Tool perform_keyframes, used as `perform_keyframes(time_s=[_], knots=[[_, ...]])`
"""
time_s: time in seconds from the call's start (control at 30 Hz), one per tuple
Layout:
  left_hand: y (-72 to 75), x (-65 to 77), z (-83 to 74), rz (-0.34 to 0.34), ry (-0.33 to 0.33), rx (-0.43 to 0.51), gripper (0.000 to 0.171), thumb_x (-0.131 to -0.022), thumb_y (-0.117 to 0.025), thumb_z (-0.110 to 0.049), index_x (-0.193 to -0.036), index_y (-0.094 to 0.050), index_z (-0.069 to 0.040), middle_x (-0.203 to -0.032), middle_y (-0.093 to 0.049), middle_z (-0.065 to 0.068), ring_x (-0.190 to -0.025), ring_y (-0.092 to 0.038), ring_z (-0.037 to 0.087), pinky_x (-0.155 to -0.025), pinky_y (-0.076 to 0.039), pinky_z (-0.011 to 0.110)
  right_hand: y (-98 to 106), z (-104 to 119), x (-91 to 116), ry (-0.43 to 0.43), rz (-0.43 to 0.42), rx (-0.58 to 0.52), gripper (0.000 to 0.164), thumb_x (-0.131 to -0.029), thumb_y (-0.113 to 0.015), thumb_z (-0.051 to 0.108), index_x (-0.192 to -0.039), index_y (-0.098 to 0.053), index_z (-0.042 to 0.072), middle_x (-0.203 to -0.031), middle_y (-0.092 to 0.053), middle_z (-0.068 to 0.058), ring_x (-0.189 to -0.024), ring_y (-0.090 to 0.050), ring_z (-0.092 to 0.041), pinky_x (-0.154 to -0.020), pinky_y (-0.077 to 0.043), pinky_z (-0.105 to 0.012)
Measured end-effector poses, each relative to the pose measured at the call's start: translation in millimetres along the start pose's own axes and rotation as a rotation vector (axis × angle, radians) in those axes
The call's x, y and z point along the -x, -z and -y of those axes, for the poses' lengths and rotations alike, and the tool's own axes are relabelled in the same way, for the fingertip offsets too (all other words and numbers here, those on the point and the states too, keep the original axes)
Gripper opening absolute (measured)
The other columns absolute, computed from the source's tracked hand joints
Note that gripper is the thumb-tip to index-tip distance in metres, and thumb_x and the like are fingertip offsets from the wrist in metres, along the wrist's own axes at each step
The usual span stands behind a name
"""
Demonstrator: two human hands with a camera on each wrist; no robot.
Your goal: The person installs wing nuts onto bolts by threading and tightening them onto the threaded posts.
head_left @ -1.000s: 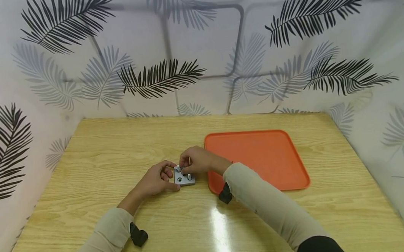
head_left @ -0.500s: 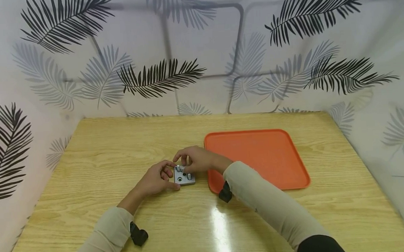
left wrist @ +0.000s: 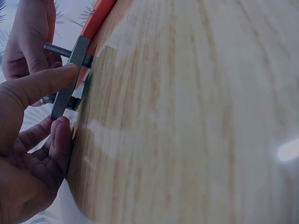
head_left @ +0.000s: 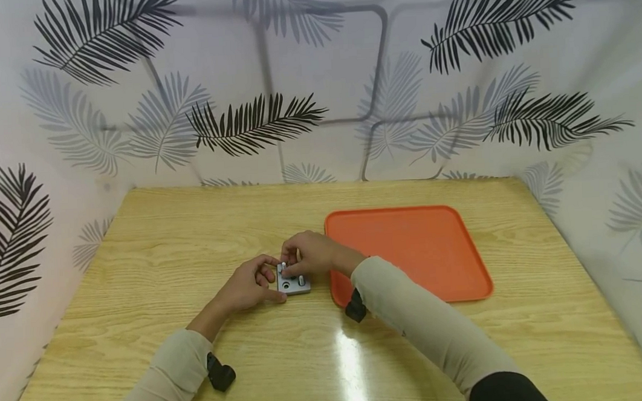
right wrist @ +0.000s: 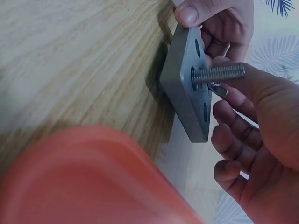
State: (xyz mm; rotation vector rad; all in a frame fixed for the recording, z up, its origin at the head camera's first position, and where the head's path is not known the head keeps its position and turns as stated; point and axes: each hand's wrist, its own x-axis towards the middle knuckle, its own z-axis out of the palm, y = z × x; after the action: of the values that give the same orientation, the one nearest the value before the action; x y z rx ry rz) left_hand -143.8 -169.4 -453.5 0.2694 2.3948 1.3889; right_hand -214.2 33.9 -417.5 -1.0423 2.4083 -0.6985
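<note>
A square grey metal plate (head_left: pixel 295 289) with several holes lies near the middle of the wooden table. My left hand (head_left: pixel 248 285) grips it from the left, thumb at the near corner and fingers at the far one. A threaded bolt (right wrist: pixel 219 74) rises through one hole; a second bolt (head_left: pixel 283 265) stands at the plate's far left. Bolt heads (left wrist: pixel 73 103) show on the plate's underside. My right hand (head_left: pixel 311 253) reaches over the plate, thumb and forefinger pinching at the second bolt. There a small shiny wing nut (right wrist: pixel 218 90) shows, mostly hidden by the fingers.
An orange-red tray (head_left: pixel 411 250) lies right of the plate, its left rim close by under my right wrist. Behind the table hangs a leaf-patterned cloth (head_left: pixel 320 73). Black wrist cameras (head_left: pixel 220 372) are strapped to both sleeves.
My right thumb and fingers have shifted back and forth over the far-left bolt and are now closed around it. My left hand and the plate have stayed in place.
</note>
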Motion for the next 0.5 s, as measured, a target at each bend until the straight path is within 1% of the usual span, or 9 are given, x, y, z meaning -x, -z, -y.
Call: perform_keyframes(time_s=[0.13, 0.23, 0.33, 0.43, 0.5], knots=[[-0.7, 0.0, 0.0, 0.004, -0.004, 0.009, 0.062, -0.078, -0.086, -0.015, -0.13, -0.055, -0.003, -0.099, -0.056, 0.009, -0.078, -0.048, 0.018, -0.068, -0.043, 0.025, -1.4, 0.9, 0.4, -0.026, -0.03, 0.028, 0.021, -0.089, -0.075, 0.037, -0.091, -0.068, 0.018, -0.085, -0.067, 0.005, -0.071, -0.056, -0.008, -0.064, -0.044, -0.021], [-1.2, -0.4, 0.4, 0.003, 0.001, 0.009, 0.062, -0.077, -0.086, -0.015, -0.13, -0.055, -0.003, -0.099, -0.055, 0.009, -0.078, -0.048, 0.018, -0.068, -0.043, 0.025, -1.5, 1.3, 1.8, -0.027, -0.036, -0.001, 0.02, -0.089, -0.076, 0.035, -0.09, -0.068, 0.017, -0.084, -0.068, 0.004, -0.072, -0.057, -0.006, -0.066, -0.045, -0.02], [-1.5, -0.8, 0.4, -0.001, 0.007, 0.007, 0.062, -0.077, -0.086, -0.015, -0.129, -0.055, -0.003, -0.098, -0.055, 0.008, -0.078, -0.049, 0.017, -0.068, -0.043, 0.025, -0.8, 0.4, 3.8, -0.002, -0.015, -0.114, 0.016, -0.09, -0.074, 0.022, -0.1, -0.067, 0.012, -0.084, -0.071, -0.001, -0.072, -0.06, -0.007, -0.067, -0.048, -0.02], [-1.4, -1.1, 0.4, -0.006, 0.007, 0.005, 0.062, -0.076, -0.087, -0.015, -0.129, -0.056, -0.003, -0.098, -0.055, 0.008, -0.079, -0.049, 0.018, -0.069, -0.043, 0.025, 0.3, -1.6, 4.7, 0.035, 0.017, -0.202, 0.023, -0.09, -0.068, 0.009, -0.113, -0.065, 0.008, -0.085, -0.072, -0.006, -0.071, -0.06, -0.008, -0.069, -0.049, -0.02], [-1.1, -1.0, 0.3, -0.008, 0.006, 0.0, 0.061, -0.076, -0.087, -0.015, -0.128, -0.056, -0.003, -0.098, -0.056, 0.008, -0.079, -0.049, 0.018, -0.07, -0.043, 0.026, 1.4, -2.3, 4.6, 0.057, 0.033, -0.207, 0.029, -0.09, -0.065, 0.005, -0.119, -0.065, 0.007, -0.088, -0.071, -0.007, -0.072, -0.059, -0.008, -0.069, -0.049, -0.019]])
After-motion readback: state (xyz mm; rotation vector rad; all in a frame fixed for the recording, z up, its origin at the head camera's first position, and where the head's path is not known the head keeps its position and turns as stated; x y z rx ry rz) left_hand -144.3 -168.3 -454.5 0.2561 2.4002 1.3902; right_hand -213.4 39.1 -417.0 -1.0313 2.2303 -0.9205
